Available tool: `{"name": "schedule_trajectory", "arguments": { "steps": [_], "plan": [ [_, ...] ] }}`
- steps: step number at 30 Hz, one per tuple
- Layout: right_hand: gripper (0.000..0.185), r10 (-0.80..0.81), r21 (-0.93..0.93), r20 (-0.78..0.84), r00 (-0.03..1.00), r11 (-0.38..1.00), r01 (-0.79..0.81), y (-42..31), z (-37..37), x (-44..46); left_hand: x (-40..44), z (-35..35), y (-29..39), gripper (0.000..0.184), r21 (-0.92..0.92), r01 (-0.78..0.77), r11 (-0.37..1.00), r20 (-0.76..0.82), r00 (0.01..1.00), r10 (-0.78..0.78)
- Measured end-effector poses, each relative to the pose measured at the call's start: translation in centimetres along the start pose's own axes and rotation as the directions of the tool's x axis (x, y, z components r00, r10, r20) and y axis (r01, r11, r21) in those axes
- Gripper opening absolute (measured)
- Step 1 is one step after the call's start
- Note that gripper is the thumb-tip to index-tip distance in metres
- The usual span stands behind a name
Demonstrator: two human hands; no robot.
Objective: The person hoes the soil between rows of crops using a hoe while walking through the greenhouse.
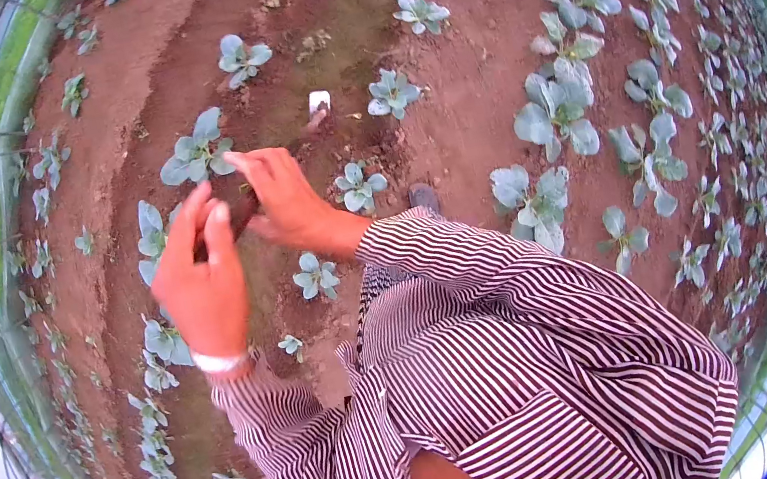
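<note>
My left hand (201,285) is raised at the left of centre, its thumb and fingers bent round something dark and too small to name. Close beside it on the right, my right hand (287,198) has its fingertips pressed together near a leafy blue-green plant (197,151). Between the two hands a dark brown object (242,209) shows, mostly hidden by the fingers; I cannot tell what it is. More leaves show just behind my left hand.
Rows of leafy plants (557,112) stand in brown soil (458,136) on both sides. A small white object (319,101) lies on the ground ahead. A shoe (423,197) shows beside my right sleeve. Curved hoops line the far left edge.
</note>
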State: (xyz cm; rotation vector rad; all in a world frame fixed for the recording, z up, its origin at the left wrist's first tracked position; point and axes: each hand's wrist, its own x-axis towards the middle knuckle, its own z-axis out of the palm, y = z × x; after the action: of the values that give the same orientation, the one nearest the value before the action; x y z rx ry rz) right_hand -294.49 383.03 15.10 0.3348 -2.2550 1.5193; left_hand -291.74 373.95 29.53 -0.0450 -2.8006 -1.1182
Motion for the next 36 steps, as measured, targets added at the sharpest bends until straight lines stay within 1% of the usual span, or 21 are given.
{"name": "schedule_trajectory", "arguments": {
  "steps": [2, 3, 4, 5, 7, 8, 10, 11, 12, 13, 15, 18, 21, 24, 25, 26, 28, 30, 32, 33, 36],
  "plan": [
    [0.059, 0.281, -0.073, -0.02, 0.96, 0.957, -0.282, 5.6, 1.2, -2.5, 0.1, -0.1, 1.3, 0.023, 0.12, 0.116, 0.986, 0.11, 0.986, -0.129],
    [0.065, 0.629, 0.19, 0.122, 0.767, 0.744, -0.64, 10.0, 2.8, -4.4, -0.3, -0.4, 1.8, 0.022, 0.183, 0.207, 0.961, 0.17, 0.956, -0.238],
    [0.07, 0.815, 0.361, 0.346, 0.465, 0.341, -0.868, 12.8, 4.0, -5.7, -1.4, -0.9, 1.1, 0.024, 0.25, 0.065, 0.966, 0.259, 0.957, -0.131],
    [0.068, 0.837, 0.414, 0.468, 0.284, 0.076, -0.907, 12.9, 3.7, -5.6, -2.5, -1.5, 0.4, 0.026, 0.299, -0.084, 0.951, 0.355, 0.934, -0.029],
    [0.063, 0.704, 0.397, 0.709, -0.04, -0.445, -0.802, 11.5, 3.3, -5.8, -5.6, -1.7, 1.1, 0.03, 0.283, -0.006, 0.959, 0.462, 0.877, -0.131],
    [0.052, 0.546, 0.405, 0.835, 0.065, -0.53, -0.745, 12.3, 4.3, -7.1, -7.3, -1.4, 1.2, 0.037, 0.318, -0.02, 0.948, 0.509, 0.847, -0.152],
    [0.039, 0.6, 0.446, 0.781, -0.171, -0.729, -0.519, 12.4, 6.8, -8.5, -11.2, -1.1, 0.1, 0.063, 0.47, 0.1, 0.877, 0.66, 0.62, -0.425],
    [0.03, 0.521, 0.449, 0.853, -0.01, -0.744, -0.494, 15.4, 10.6, -13.7, -13.9, -1.1, -1.6, 0.068, 0.55, 0.235, 0.801, 0.603, 0.552, -0.576],
    [0.024, 0.424, 0.444, 0.892, 0.156, -0.76, -0.474, 17.5, 14.2, -18.7, -15.9, -0.7, -2.8, 0.068, 0.668, 0.136, 0.731, 0.565, 0.548, -0.618],
    [0.021, 0.735, 0.598, 0.678, 0.024, -0.531, -0.6, 15.0, 13.8, -19.8, -17.7, 0.2, -3.5, 0.067, 0.765, 0.197, 0.613, 0.491, 0.436, -0.754],
    [0.018, 0.779, 0.469, 0.601, -0.177, -0.524, -0.711, 12.5, 10.7, -17.9, -21.1, 1.3, -4.6, 0.055, 0.776, 0.323, 0.542, 0.383, 0.441, -0.812],
    [0.021, 0.749, 0.474, 0.627, -0.212, -0.583, -0.659, 13.1, 9.1, -18.0, -25.0, 3.0, -5.8, 0.037, 0.717, 0.507, 0.478, 0.2, 0.507, -0.838],
    [0.025, 0.875, 0.5, 0.483, -0.035, -0.308, -0.809, 14.4, 8.8, -15.9, -25.2, 4.7, -6.9, 0.033, 0.577, 0.564, 0.591, 0.167, 0.626, -0.762],
    [0.025, 0.908, 0.619, 0.383, 0.168, -0.117, -0.777, 16.3, 6.7, -11.4, -25.7, 8.1, -12.0, 0.036, 0.412, 0.507, 0.757, 0.259, 0.731, -0.631],
    [0.025, 0.924, 0.601, 0.309, 0.224, -0.008, -0.799, 16.4, 5.4, -9.5, -24.6, 9.6, -12.5, 0.038, 0.48, 0.473, 0.739, 0.31, 0.697, -0.647],
    [0.026, 0.931, 0.569, 0.238, 0.279, 0.099, -0.816, 16.6, 3.8, -7.7, -23.0, 11.5, -12.7, 0.04, 0.544, 0.434, 0.718, 0.356, 0.656, -0.666],
    [0.027, 0.906, 0.34, 0.032, 0.422, 0.387, -0.857, 18.4, 1.0, -5.2, -20.5, 14.7, -13.8, 0.042, 0.389, 0.41, 0.825, 0.503, 0.656, -0.563],
    [0.033, 0.825, 0.165, -0.098, 0.556, 0.565, -0.809, 20.0, -1.9, -2.7, -17.9, 17.2, -11.7, 0.036, 0.321, 0.402, 0.858, 0.497, 0.7, -0.514],
    [0.033, 0.847, 0.131, -0.046, 0.53, 0.531, -0.837, 21.3, -4.5, -1.1, -15.9, 18.3, -10.0, 0.037, 0.234, 0.414, 0.88, 0.534, 0.702, -0.472],
    [0.03, 0.894, 0.108, -0.067, 0.444, 0.449, -0.887, 22.4, -4.9, -1.3, -15.5, 18.5, -9.3, 0.037, 0.19, 0.421, 0.887, 0.549, 0.704, -0.452],
    [0.031, 0.939, -0.058, -0.062, 0.337, 0.334, -0.941, 28.1, -3.6, -8.1, -15.4, 18.2, -7.7, 0.037, 0.37, 0.396, 0.84, 0.599, 0.589, -0.542]
  ]
}}
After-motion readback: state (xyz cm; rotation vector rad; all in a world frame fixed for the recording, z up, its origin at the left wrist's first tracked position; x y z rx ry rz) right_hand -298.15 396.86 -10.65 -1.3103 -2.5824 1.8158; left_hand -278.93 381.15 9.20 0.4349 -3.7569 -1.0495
